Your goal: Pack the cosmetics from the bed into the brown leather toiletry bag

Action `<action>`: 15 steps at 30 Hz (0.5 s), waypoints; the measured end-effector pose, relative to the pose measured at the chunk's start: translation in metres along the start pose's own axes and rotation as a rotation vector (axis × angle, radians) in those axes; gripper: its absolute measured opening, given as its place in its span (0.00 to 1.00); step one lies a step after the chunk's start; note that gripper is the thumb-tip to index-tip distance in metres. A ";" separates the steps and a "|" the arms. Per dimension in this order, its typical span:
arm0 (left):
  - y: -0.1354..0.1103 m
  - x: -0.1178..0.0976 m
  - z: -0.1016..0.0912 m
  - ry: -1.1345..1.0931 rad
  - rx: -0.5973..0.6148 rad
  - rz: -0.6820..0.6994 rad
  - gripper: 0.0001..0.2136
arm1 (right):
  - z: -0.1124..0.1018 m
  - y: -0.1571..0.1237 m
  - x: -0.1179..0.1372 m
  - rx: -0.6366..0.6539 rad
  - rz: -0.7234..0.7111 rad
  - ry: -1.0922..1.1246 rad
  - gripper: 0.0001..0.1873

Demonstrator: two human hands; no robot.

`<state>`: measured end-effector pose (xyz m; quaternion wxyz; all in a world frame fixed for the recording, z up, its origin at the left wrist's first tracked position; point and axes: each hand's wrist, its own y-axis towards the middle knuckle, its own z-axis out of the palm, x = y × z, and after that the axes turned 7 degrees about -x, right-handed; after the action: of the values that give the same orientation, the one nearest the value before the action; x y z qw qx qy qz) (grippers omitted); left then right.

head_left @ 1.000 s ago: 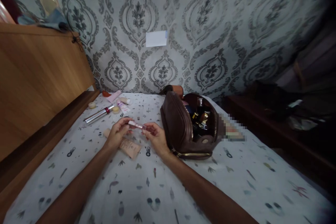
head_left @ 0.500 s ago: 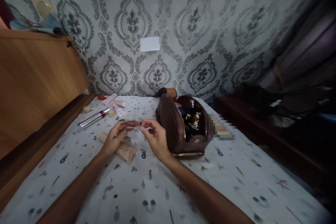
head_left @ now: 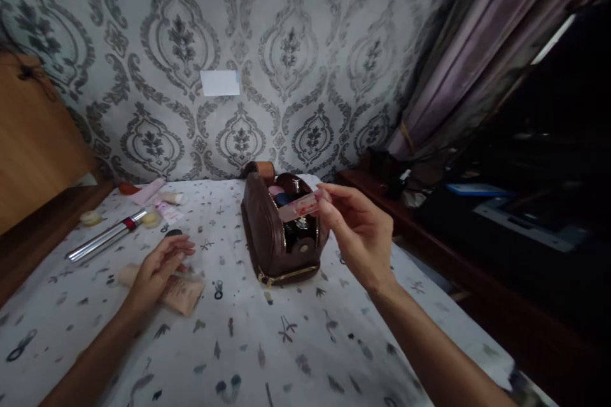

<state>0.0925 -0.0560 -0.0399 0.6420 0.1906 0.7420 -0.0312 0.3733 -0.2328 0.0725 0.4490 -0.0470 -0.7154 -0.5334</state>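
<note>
My right hand (head_left: 359,235) pinches one end of a slim, see-through pink lip gloss tube (head_left: 301,206) with red flecks inside. It holds the tube over the mouth of a brown makeup bag (head_left: 262,229), which stands unzipped. Dark and metallic cosmetics (head_left: 296,187) show inside, partly covered by the tube and my fingers. To the left, my left hand (head_left: 162,265) hovers with loosely bent fingers apart and nothing in them. Below it lies a beige squeeze tube (head_left: 184,296), partly hidden by that hand.
Farther left on the patterned sheet (head_left: 248,356) lie a silver tube with a red band (head_left: 107,235), small pots (head_left: 90,219), a pink tube (head_left: 149,191) and a cream-coloured tube (head_left: 172,198). A brown cylinder (head_left: 265,170) sits behind the bag. A wooden cabinet (head_left: 38,146) borders the left side.
My right hand has moved away from my left, carrying the lip gloss tube over the open bag. My left hand no longer meets it. The view has turned right.
</note>
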 end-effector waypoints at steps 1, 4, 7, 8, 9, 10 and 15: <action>0.000 0.001 0.000 0.013 0.002 0.008 0.21 | -0.007 0.001 -0.005 0.020 -0.017 -0.056 0.15; 0.000 0.003 0.000 0.047 0.006 0.022 0.20 | -0.022 0.001 -0.020 0.112 -0.051 -0.204 0.15; 0.000 0.004 0.000 0.073 0.018 0.022 0.20 | -0.027 -0.001 -0.028 0.197 -0.096 -0.332 0.14; 0.000 0.004 0.000 0.081 0.024 0.022 0.21 | -0.028 -0.001 -0.029 0.218 -0.116 -0.371 0.14; 0.000 0.003 0.000 0.088 0.028 0.023 0.21 | -0.028 -0.001 -0.030 0.235 -0.134 -0.405 0.14; 0.000 0.002 0.001 0.095 0.031 0.024 0.21 | -0.028 -0.001 -0.030 0.248 -0.147 -0.431 0.14; -0.001 0.001 0.001 0.114 0.030 0.027 0.21 | -0.026 0.005 -0.032 0.271 -0.160 -0.505 0.12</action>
<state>0.0933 -0.0566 -0.0412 0.5961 0.2114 0.7743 -0.0227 0.4108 -0.2388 0.0547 0.2155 -0.0612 -0.8706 -0.4380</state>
